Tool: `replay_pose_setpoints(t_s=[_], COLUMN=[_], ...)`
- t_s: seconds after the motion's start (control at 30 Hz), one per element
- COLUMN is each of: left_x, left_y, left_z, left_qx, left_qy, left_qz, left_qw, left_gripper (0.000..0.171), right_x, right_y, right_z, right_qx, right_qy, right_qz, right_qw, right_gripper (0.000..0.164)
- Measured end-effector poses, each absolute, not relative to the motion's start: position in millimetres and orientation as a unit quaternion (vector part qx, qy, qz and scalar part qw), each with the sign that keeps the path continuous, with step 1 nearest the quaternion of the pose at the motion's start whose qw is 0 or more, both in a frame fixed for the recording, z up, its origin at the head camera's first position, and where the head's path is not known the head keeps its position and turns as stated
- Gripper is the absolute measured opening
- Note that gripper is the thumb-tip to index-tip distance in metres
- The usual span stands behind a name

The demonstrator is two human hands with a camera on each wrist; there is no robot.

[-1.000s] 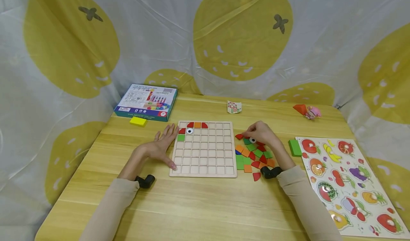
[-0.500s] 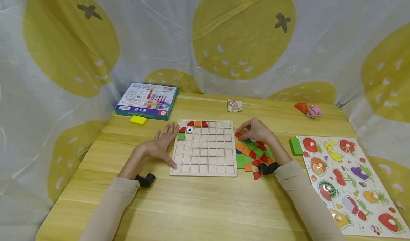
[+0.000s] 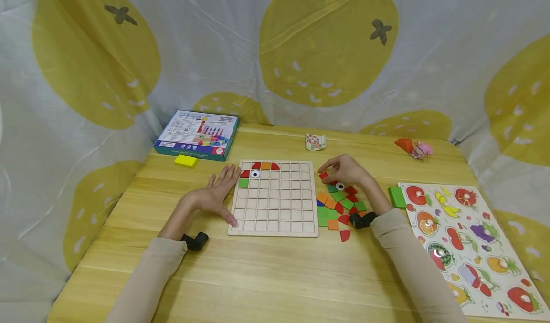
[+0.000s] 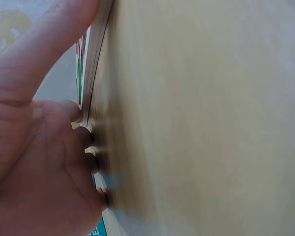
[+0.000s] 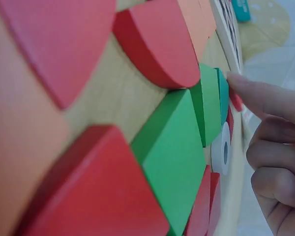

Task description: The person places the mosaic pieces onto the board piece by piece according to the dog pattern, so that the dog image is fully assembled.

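My left hand (image 3: pixel 213 196) is spread along the left edge of the wooden grid board (image 3: pixel 275 213), its thumb on the near left corner. Set in the board's far left cells are several red quarter-round pieces, an orange square (image 3: pixel 266 166), a green square (image 3: pixel 243 183) and a white eye disc (image 3: pixel 255 174). Right of the board, my right hand (image 3: pixel 347 170) pinches a red quarter-round piece (image 3: pixel 323 175) between thumb and index finger, the other fingers curled. Below that hand lies a pile of loose pieces, with green squares (image 3: pixel 338 196) and another eye disc (image 3: pixel 340 186).
A fruit puzzle board (image 3: pixel 468 246) lies at the right, beside a green block (image 3: pixel 396 197). A pattern card (image 3: pixel 315 142), a box (image 3: pixel 196 136), a yellow block (image 3: pixel 186 161), a red block (image 3: pixel 403 145) and a pink figurine (image 3: pixel 421 150) are farther back.
My right hand has taken the red quarter-round piece between its fingertips and moved slightly away from me, uncovering the loose eye disc. My left hand keeps its place.
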State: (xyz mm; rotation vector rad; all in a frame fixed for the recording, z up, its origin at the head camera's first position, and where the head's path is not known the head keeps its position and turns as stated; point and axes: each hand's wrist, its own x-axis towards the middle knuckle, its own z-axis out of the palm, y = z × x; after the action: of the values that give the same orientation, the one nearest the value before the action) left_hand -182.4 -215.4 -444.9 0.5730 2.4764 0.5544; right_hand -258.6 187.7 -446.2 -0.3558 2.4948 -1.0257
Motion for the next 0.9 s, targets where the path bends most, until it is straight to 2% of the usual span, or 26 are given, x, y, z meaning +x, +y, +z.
replay_pose_setpoints(t_s=[0.37, 0.63, 0.73, 0.9], left_x=[-184, -183, -182, -183], left_y=[-214, -215, -216, -216], left_z=[-443, -444, -444, -446], left_qx=[0.216, 0.214, 0.212, 0.212], left_qy=[0.916, 0.916, 0.916, 0.917], left_qz=[0.206, 0.206, 0.207, 0.202], left_qw=[0.269, 0.27, 0.271, 0.269], left_gripper=[0.145, 0.145, 0.145, 0.146], right_x=[-264, -260, -251, -229], right_y=[192, 186, 163, 91], right_z=[-449, -443, -433, -423], right_qx=[-0.134, -0.147, -0.148, -0.167], right_qy=[0.868, 0.894, 0.886, 0.86], right_qz=[-0.414, -0.375, -0.398, -0.435], right_qw=[0.238, 0.195, 0.187, 0.211], right_gripper=[0.029, 0.022, 0.021, 0.021])
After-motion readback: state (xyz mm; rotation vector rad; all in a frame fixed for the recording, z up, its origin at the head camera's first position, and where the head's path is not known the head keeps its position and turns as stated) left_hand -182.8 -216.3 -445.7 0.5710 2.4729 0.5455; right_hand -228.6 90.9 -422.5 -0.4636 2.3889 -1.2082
